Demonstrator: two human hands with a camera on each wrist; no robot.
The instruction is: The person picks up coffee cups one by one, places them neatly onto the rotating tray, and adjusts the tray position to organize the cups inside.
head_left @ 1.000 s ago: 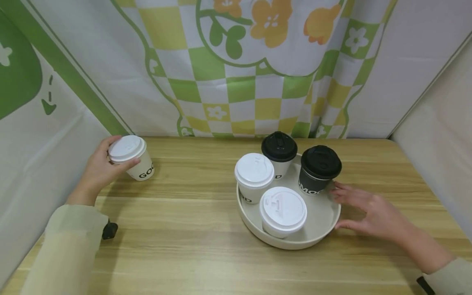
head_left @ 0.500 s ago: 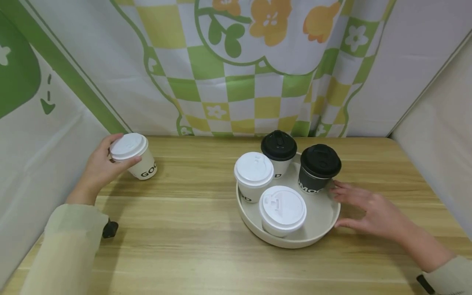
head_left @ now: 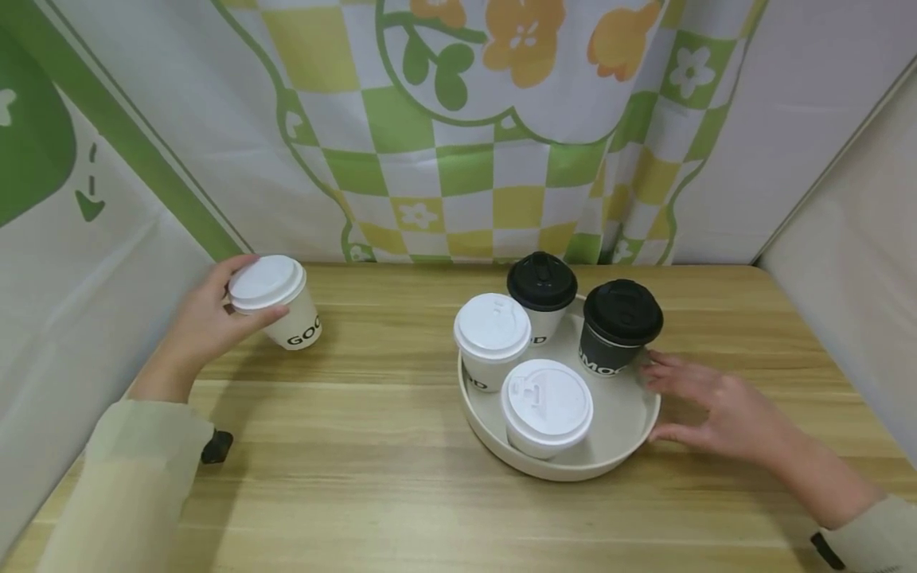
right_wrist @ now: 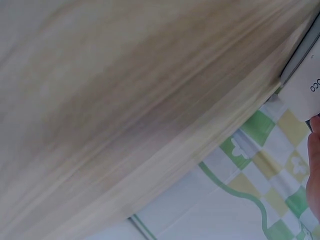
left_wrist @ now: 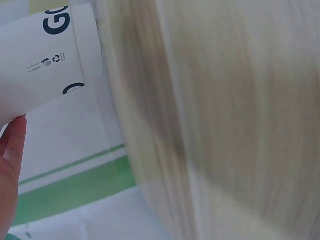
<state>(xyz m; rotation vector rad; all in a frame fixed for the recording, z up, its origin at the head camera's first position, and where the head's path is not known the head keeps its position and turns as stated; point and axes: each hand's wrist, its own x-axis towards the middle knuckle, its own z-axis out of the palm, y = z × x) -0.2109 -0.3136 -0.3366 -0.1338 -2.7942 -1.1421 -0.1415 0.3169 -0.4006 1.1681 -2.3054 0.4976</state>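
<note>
In the head view my left hand point(head_left: 204, 322) holds a white paper coffee cup point(head_left: 297, 322) with a white lid, thumb in front and fingers behind, near the table's back left. Its dark print shows in the left wrist view, the cup's base point(left_wrist: 92, 40) close to the tabletop. On the right, my right hand point(head_left: 723, 410) has its fingers spread at the rim of a round cream tray point(head_left: 566, 473), fingertips beside a dark cup with a black lid point(head_left: 622, 326). Also on the tray stand a black-lidded white cup point(head_left: 542, 282) and two white-lidded cups, one rear point(head_left: 493, 328), one front point(head_left: 548, 406).
The wood table point(head_left: 358, 477) backs onto a checkered green and yellow curtain point(head_left: 466, 171). Pale fabric walls point(head_left: 860, 207) close in both sides. Bare wood lies between the held cup and the tray.
My left hand has shifted a little to the right with the white cup. The right hand, the tray and its cups stay in place, apart from a slight camera drift.
</note>
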